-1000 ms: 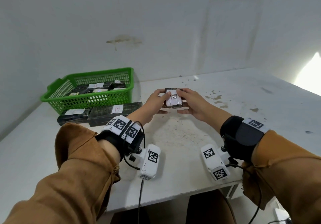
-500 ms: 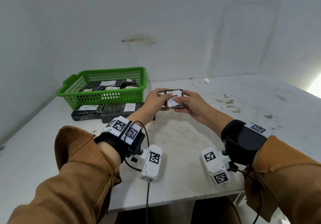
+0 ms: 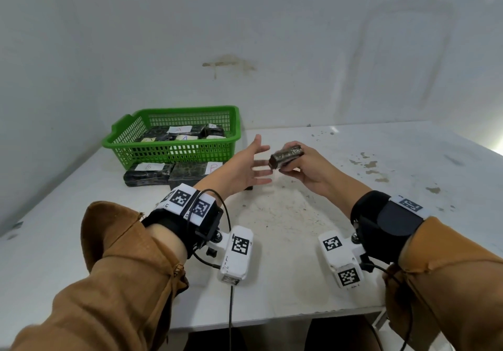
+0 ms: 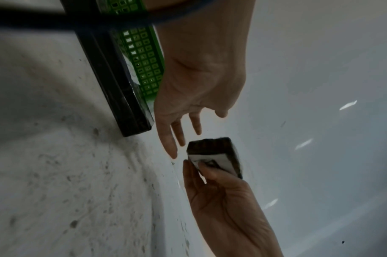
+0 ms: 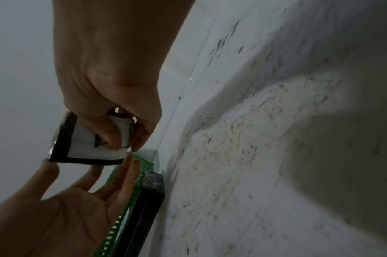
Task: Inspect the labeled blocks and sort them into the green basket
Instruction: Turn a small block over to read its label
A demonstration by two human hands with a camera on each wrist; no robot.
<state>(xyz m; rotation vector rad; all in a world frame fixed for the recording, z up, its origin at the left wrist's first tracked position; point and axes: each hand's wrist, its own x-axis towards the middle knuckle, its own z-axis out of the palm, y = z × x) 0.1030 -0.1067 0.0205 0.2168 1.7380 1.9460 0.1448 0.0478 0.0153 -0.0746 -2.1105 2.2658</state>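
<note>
A small dark block with a white paper label is held above the table in my right hand, thumb on the label and fingers behind it. My left hand is open just left of the block, fingers spread and palm turned toward it, not touching it. The green basket stands at the back left and holds several dark labeled blocks. Two more labeled blocks lie on the table against the basket's front wall.
The white, stained table runs to a wall behind and to its front edge near my wrists. Wrist cameras and cables hang under both forearms. The table's right half shows only stains.
Both hands held the block together before. Now my left hand has let go and opened, and my right hand has turned the block so its label faces away from the head view.
</note>
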